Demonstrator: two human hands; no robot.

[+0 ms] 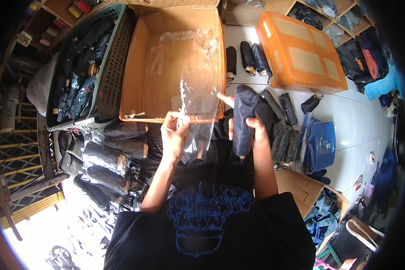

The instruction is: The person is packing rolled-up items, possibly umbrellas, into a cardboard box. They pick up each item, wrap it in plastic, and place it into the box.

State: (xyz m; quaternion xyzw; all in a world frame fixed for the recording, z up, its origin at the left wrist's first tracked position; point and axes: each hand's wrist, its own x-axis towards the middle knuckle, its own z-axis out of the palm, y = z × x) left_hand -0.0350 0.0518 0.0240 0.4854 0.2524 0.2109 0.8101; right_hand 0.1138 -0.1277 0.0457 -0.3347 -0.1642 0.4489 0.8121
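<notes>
1. White tile floor [360, 128] at the right, bundles and boxes set out on it.
2. Brown cardboard box [132, 67], open, straight ahead beyond the hands; clear film lies inside.
3. Green perforated basket [110, 67] just left of the box, filled with dark folded umbrellas.
4. Orange-taped carton [303, 56], closed, at the far right.
5. Heap of plastic-wrapped bundles [108, 155], dark, below the basket, left of the left forearm.
6. Blue bag [321, 144] on the floor, right of the right forearm.
7. Navy folded umbrella [244, 117], near upright, in front of the box's right corner, pale tip at its lower end.
8. Clear plastic sleeve [198, 105], held up before the box, left of the umbrella.
9. Right hand [258, 132]: curled around the umbrella, one finger extended toward the sleeve; contact there unclear.
10. Left hand [175, 128]: thumb and fingers pinched together on the sleeve's left edge.
</notes>
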